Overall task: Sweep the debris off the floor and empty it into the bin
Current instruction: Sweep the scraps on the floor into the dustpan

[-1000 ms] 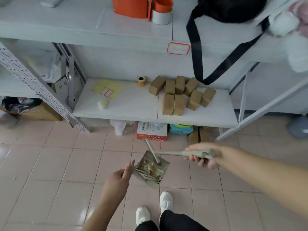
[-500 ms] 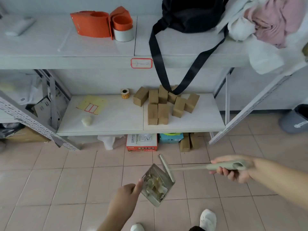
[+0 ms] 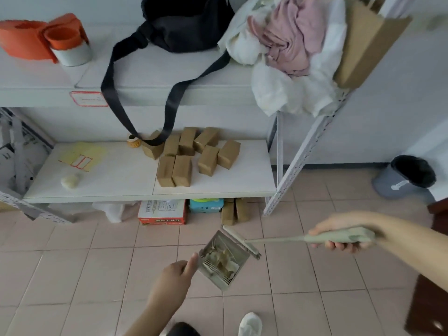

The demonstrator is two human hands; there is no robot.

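My left hand grips the handle of a small pale green dustpan, held above the pink tiled floor with its mouth tilted up. Crumpled yellowish-white debris lies inside the pan. My right hand grips the handle of a pale green brush, whose head rests along the pan's far right rim. A grey bin with a black liner stands on the floor at the far right, by the wall.
A white metal shelving unit fills the view ahead, with brown boxes on its low shelf and cartons under it. A black bag's strap hangs down in front. A dark brown piece of furniture stands at the right edge.
The view has swung right, bringing the grey bin into sight. Both hands with the pan and brush have moved rightward; the brush head stays against the pan.
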